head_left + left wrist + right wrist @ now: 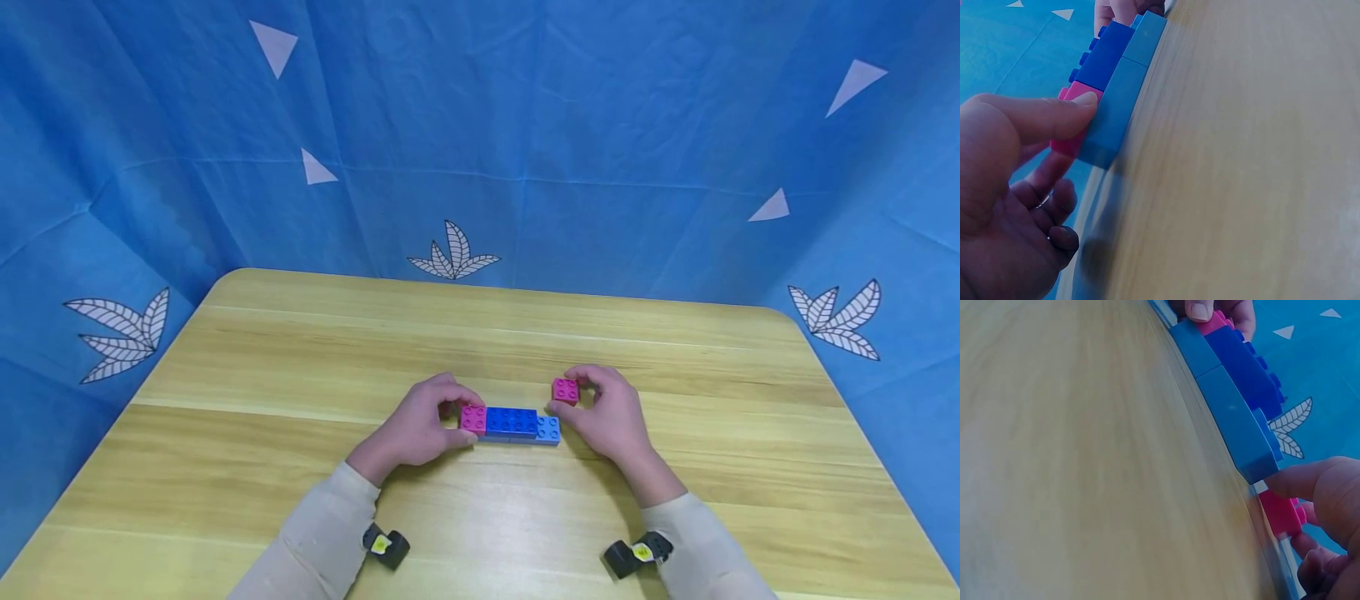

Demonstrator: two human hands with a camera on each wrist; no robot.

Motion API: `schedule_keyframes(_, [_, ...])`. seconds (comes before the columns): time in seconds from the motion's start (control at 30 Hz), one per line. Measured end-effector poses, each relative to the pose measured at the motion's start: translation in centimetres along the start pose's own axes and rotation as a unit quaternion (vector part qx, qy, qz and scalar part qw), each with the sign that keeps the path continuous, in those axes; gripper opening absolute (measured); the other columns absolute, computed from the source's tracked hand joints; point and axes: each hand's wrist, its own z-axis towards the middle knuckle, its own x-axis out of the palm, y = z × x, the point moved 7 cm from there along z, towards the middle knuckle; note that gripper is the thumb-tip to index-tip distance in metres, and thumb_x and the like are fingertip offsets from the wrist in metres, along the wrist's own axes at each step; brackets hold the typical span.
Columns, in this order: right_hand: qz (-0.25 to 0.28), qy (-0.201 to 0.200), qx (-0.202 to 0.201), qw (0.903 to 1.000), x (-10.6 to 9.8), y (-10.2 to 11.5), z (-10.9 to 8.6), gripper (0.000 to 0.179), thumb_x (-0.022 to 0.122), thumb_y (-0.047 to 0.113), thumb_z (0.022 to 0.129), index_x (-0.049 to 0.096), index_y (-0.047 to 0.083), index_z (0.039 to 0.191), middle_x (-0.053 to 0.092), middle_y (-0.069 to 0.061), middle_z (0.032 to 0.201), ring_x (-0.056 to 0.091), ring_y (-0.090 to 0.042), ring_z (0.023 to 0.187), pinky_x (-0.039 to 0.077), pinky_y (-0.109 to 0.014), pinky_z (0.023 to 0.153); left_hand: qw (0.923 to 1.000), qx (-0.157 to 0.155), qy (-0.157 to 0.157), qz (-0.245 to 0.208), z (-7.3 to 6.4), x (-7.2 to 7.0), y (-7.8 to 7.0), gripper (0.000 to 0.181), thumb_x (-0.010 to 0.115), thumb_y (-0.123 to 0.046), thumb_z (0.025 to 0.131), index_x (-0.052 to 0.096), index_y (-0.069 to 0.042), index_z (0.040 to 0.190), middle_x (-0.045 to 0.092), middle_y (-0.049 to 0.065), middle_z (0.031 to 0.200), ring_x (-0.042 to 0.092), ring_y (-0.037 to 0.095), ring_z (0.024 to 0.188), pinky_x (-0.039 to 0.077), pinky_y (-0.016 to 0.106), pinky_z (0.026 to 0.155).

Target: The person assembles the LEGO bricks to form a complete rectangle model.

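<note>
Two light blue bricks [548, 429] lie end to end in a row on the table. Across their seam sits a dark blue brick [512, 422], and beside it on the row's left end is a pink brick [473, 419]. My left hand [422, 423] pinches that pink brick between thumb and fingers; its thumb [1069, 115] covers part of the side in the left wrist view. Just behind the row's right end, a second pink brick [565, 390] stands apart, studs up. My right hand [606, 414] holds it between thumb and index finger.
The wooden table [315, 350] has rounded far corners. A blue curtain [480, 108] with white triangles and leaf prints hangs behind it and along both sides. Black wrist cameras [386, 546] are strapped over both sleeves.
</note>
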Motion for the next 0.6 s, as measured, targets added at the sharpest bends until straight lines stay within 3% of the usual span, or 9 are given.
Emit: schedule_keyframes(0.6, [-0.006,0.003,0.026,0.9997,-0.25,0.31,-0.23,0.036,0.089,0.025,0.075,0.072,0.013,0.104,0.065,-0.004,0.097,0.054,-0.024,0.083,0.044,-0.038,0.071,1.0,0.003,0.001,-0.005,-0.05,0.01,0.13,0.035,0.086,-0.01,0.078,0.074,-0.019,0.109,0.055,0.003,0.088,0.05,0.019,0.082,0.046,0.035,0.07])
